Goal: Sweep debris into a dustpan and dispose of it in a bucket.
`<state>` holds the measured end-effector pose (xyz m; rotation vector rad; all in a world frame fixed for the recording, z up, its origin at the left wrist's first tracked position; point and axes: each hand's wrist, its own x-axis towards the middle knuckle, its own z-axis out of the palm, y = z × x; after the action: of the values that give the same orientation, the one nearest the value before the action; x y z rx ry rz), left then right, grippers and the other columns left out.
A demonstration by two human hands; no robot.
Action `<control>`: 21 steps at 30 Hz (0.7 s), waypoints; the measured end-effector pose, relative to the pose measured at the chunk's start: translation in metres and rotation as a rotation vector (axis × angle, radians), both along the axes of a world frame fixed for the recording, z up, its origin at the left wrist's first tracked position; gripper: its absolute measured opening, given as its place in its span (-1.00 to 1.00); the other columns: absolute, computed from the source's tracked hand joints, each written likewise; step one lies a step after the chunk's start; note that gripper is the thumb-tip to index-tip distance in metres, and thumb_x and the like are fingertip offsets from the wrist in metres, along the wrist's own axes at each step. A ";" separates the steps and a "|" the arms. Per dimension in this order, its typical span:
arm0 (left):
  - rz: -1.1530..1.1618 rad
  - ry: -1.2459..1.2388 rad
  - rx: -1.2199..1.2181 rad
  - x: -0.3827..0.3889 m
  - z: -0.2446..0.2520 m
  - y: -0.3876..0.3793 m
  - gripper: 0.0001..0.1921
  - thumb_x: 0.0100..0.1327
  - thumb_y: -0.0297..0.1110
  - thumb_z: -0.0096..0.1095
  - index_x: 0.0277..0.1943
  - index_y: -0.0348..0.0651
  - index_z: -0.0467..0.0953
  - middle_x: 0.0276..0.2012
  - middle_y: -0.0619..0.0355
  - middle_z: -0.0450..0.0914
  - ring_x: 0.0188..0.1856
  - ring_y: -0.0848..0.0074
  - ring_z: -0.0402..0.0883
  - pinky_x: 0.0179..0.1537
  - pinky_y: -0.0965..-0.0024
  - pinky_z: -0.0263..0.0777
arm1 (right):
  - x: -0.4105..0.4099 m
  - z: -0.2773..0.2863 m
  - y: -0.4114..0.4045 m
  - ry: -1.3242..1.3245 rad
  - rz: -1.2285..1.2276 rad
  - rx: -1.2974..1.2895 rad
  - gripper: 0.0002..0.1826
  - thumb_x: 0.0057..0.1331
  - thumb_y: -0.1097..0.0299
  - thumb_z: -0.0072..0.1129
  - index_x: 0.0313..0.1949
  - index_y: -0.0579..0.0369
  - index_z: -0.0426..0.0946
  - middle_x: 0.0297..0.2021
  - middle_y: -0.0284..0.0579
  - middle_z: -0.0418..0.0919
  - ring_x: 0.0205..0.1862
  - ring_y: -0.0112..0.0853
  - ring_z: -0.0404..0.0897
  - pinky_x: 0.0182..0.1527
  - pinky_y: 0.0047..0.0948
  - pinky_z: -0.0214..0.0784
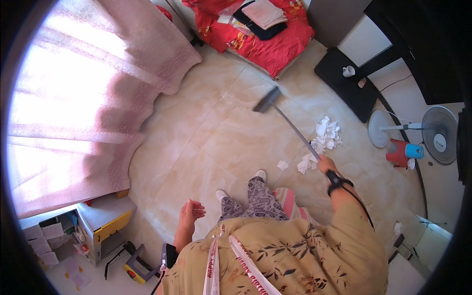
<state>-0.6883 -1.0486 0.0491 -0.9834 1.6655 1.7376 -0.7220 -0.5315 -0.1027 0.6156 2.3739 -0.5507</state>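
My right hand (326, 165) grips the grey handle of a broom (295, 129). The broom's dark head (267, 99) is slightly blurred over the tiled floor, between me and the red-covered bed. Close to the handle, a heap of torn white paper scraps (327, 133) lies on the tiles. A smaller cluster of scraps (306, 163) sits nearer my feet, with one loose piece (282, 165) to its left. My left hand (191, 213) hangs at my side with nothing in it, its fingers apart.
Ahead, the bed (258, 59) bears folded clothes (263, 14). To the right stand a black low cabinet (344, 86) with a mug (348, 71), a white fan (379, 129) and a red bin (396, 153). A pink curtain (121, 81) and a desk (108, 212) flank my left.
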 end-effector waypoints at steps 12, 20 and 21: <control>-0.122 -0.004 0.104 -0.063 -0.037 -0.019 -0.60 0.23 -0.01 -0.25 -0.32 -0.22 0.36 -0.47 0.09 0.47 -0.48 0.45 0.48 -0.43 0.45 0.40 | 0.129 0.107 0.020 0.040 -0.218 0.298 -0.72 0.13 0.32 -0.14 -0.15 -0.02 0.41 -0.34 0.03 0.48 -0.27 -0.10 0.45 -0.24 -0.25 0.29; -0.131 0.057 0.217 -0.156 -0.060 -0.059 -0.60 0.22 0.00 -0.22 -0.34 -0.22 0.36 -0.51 0.12 0.46 -0.53 0.49 0.48 -0.46 0.47 0.40 | -0.025 0.049 -0.114 0.144 -0.052 0.002 -0.65 0.11 0.29 -0.12 -0.05 -0.12 0.36 -0.32 0.04 0.48 -0.26 -0.12 0.45 -0.23 -0.29 0.28; -0.142 0.072 0.239 -0.170 -0.063 -0.068 -0.60 0.22 -0.01 -0.21 -0.34 -0.22 0.36 -0.51 0.12 0.46 -0.53 0.49 0.48 -0.46 0.47 0.40 | -0.058 0.042 -0.144 0.153 0.042 -0.027 -0.64 0.12 0.29 -0.11 -0.05 -0.12 0.35 -0.32 0.03 0.48 -0.26 -0.11 0.45 -0.23 -0.29 0.28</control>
<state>-0.8582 -1.1171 -0.0144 -0.6848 1.4893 1.8425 -0.7797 -0.6755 -0.0604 0.5278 2.5117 -0.6300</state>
